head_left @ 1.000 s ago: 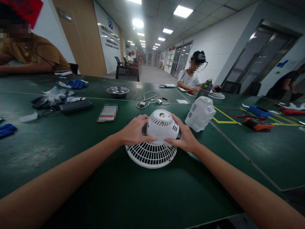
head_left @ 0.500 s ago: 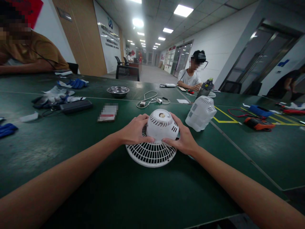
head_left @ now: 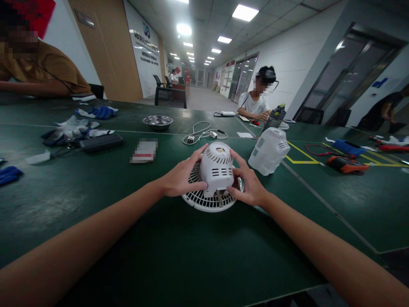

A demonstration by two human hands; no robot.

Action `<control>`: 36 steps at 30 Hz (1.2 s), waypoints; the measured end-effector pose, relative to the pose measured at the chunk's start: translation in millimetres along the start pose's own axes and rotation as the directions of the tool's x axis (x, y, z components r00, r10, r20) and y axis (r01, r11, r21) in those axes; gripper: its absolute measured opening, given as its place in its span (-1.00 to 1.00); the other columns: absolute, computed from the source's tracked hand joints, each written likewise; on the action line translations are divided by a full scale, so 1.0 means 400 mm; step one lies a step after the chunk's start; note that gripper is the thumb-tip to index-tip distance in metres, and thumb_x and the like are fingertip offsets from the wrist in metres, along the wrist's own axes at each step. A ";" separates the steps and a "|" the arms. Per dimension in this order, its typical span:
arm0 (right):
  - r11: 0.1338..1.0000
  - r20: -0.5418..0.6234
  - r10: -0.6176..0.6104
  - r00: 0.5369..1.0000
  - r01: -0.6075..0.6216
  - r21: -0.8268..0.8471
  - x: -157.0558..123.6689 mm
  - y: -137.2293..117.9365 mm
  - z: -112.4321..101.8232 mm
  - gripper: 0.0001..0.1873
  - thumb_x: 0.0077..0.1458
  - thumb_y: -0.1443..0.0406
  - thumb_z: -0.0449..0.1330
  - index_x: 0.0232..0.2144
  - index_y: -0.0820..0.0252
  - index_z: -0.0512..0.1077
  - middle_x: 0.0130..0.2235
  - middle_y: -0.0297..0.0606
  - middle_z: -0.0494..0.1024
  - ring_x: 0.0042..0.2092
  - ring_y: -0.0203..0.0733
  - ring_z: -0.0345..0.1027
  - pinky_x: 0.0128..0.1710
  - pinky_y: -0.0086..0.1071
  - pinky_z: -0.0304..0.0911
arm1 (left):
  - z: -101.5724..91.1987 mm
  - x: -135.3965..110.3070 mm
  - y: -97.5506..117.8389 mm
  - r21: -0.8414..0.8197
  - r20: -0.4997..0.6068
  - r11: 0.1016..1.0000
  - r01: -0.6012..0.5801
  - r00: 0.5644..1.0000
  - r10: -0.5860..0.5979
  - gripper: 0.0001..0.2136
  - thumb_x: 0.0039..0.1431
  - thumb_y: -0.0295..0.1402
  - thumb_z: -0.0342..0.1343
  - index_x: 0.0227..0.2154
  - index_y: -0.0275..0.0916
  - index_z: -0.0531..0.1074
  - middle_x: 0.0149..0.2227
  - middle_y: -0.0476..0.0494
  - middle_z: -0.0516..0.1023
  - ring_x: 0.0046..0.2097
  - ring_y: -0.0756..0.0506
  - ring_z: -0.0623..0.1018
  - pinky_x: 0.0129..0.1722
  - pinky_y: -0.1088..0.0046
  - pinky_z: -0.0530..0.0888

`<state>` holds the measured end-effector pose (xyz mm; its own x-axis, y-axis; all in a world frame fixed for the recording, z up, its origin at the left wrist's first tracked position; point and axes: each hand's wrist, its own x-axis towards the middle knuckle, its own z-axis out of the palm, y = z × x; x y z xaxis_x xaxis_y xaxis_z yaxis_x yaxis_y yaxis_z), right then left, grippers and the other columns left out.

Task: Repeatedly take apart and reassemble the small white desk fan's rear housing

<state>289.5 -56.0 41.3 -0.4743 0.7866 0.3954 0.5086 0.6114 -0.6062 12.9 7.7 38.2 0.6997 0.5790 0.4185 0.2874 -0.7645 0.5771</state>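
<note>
A white fan [head_left: 209, 200] lies grille-down on the green table [head_left: 191, 256]. Its domed motor housing [head_left: 216, 168] points up, and a slotted side with a small stub faces me. My left hand [head_left: 182, 177] grips the left side of the housing, fingers wrapped over it. My right hand [head_left: 249, 184] grips the right side, thumb at the lower front. A second white fan housing [head_left: 269, 151] stands just right of my hands.
A white cable [head_left: 204, 134], a steel bowl [head_left: 157, 122], a small card box [head_left: 144, 152], a black case [head_left: 101, 142] and blue gloves [head_left: 102, 112] lie beyond. An orange meter [head_left: 347, 164] sits at right. Other people sit at the far side and left.
The fan has turned in my hands: the housing now shows its slotted side with a stub, and the grille sits a little farther from me and looks smaller.
</note>
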 end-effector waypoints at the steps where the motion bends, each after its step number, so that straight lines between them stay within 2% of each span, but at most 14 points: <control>1: 1.000 0.004 0.003 1.000 -0.003 0.011 0.000 -0.003 0.002 0.10 0.11 0.10 0.28 0.46 -0.02 -0.30 -0.23 -0.26 0.63 -0.35 -0.06 0.51 -0.30 -0.07 0.52 | 0.005 -0.001 0.001 -0.003 0.010 1.000 -0.006 1.000 0.006 0.12 0.08 -0.02 0.31 0.47 -0.08 -0.37 0.40 -0.43 0.22 0.33 -0.50 0.34 0.27 -0.24 0.29; 4: 0.999 0.004 0.013 1.000 -0.013 0.034 0.003 -0.009 0.003 0.14 0.08 0.13 0.31 0.47 -0.01 -0.31 -0.32 -0.32 0.59 -0.41 -0.10 0.47 -0.38 -0.14 0.49 | 0.020 0.000 0.011 0.019 -0.041 0.999 -0.026 0.999 0.026 0.24 -0.03 -0.01 0.39 0.45 -0.04 -0.47 0.41 -0.45 0.16 0.33 -0.54 0.31 0.29 -0.25 0.26; 7: 0.999 0.010 0.011 1.000 -0.011 0.041 0.006 -0.014 0.002 0.14 0.06 0.18 0.32 0.47 -0.01 -0.29 -0.32 -0.34 0.59 -0.42 -0.14 0.45 -0.39 -0.18 0.48 | 0.027 0.002 0.026 0.051 -0.092 0.997 -0.055 0.994 0.060 0.18 -0.03 -0.06 0.38 0.45 -0.01 -0.37 0.42 -0.41 0.12 0.30 -0.52 0.35 0.26 -0.20 0.31; 11: 0.999 0.007 0.008 1.000 -0.008 0.032 0.008 -0.017 0.004 0.13 0.02 0.25 0.34 0.46 -0.05 -0.22 -0.34 -0.37 0.57 -0.43 -0.17 0.45 -0.41 -0.22 0.46 | 0.025 0.001 0.037 0.093 -0.086 0.993 -0.073 0.993 0.081 0.10 -0.03 -0.13 0.37 0.43 -0.03 -0.28 0.34 -0.40 0.24 0.16 -0.45 0.48 0.14 -0.11 0.44; 15: 0.999 0.013 0.019 1.000 -0.020 0.038 0.009 -0.020 0.004 0.11 0.01 0.26 0.35 0.45 -0.07 -0.18 -0.31 -0.37 0.58 -0.42 -0.18 0.45 -0.41 -0.23 0.46 | 0.024 0.000 0.031 0.113 -0.100 0.991 -0.073 0.991 0.085 0.07 -0.03 -0.10 0.37 0.40 -0.02 -0.24 0.32 -0.41 0.26 0.10 -0.43 0.52 0.09 -0.09 0.48; 21: 1.000 0.042 0.002 0.999 -0.003 0.015 0.012 -0.023 -0.005 0.09 0.03 0.24 0.34 0.44 -0.05 -0.20 -0.29 -0.35 0.57 -0.40 -0.18 0.45 -0.39 -0.23 0.46 | 0.017 0.003 0.009 0.072 -0.044 0.995 -0.073 0.996 0.077 0.08 -0.03 -0.02 0.37 0.41 0.01 -0.22 0.38 -0.41 0.18 0.25 -0.50 0.41 0.21 -0.17 0.38; 26: 0.998 0.071 0.040 0.997 -0.037 -0.049 0.015 -0.031 -0.004 0.21 -0.04 0.25 0.41 0.44 -0.05 -0.26 -0.20 -0.26 0.60 -0.38 -0.17 0.45 -0.41 -0.24 0.44 | 0.018 0.001 -0.011 0.064 -0.022 0.996 -0.066 0.998 0.067 0.19 -0.12 0.05 0.43 0.42 0.04 -0.28 0.43 -0.41 0.10 0.30 -0.55 0.35 0.27 -0.22 0.32; 30: 0.996 0.056 0.070 0.996 -0.067 -0.053 0.014 -0.036 0.001 0.23 -0.04 0.27 0.41 0.45 -0.08 -0.27 -0.17 -0.26 0.60 -0.38 -0.19 0.45 -0.39 -0.24 0.45 | 0.021 0.000 -0.012 0.078 -0.008 0.997 -0.026 1.000 0.027 0.27 -0.19 0.07 0.46 0.43 0.03 -0.33 0.44 -0.43 0.07 0.32 -0.58 0.31 0.27 -0.25 0.30; 32: 0.996 0.058 0.066 0.996 -0.062 -0.060 0.013 -0.036 0.001 0.23 -0.04 0.28 0.41 0.45 -0.09 -0.28 -0.17 -0.27 0.60 -0.38 -0.18 0.46 -0.39 -0.23 0.45 | 0.019 0.000 -0.004 0.094 -0.018 0.995 -0.025 0.999 0.026 0.26 -0.20 0.07 0.46 0.42 0.02 -0.30 0.43 -0.44 0.09 0.30 -0.58 0.34 0.25 -0.27 0.32; 36: 0.996 0.059 0.049 0.997 -0.044 -0.076 0.015 -0.034 -0.002 0.19 -0.03 0.29 0.39 0.44 -0.09 -0.26 -0.21 -0.29 0.59 -0.38 -0.16 0.46 -0.40 -0.21 0.46 | 0.011 0.004 0.013 0.094 -0.033 0.995 -0.037 0.999 0.040 0.14 -0.15 0.05 0.44 0.38 0.01 -0.18 0.31 -0.42 0.29 0.16 -0.49 0.50 0.13 -0.17 0.47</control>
<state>280.5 -59.5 52.4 -0.4902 0.8090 0.3244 0.5825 0.5809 -0.5685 18.2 3.3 38.8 0.6884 0.5572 0.4643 0.3220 -0.8084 0.4927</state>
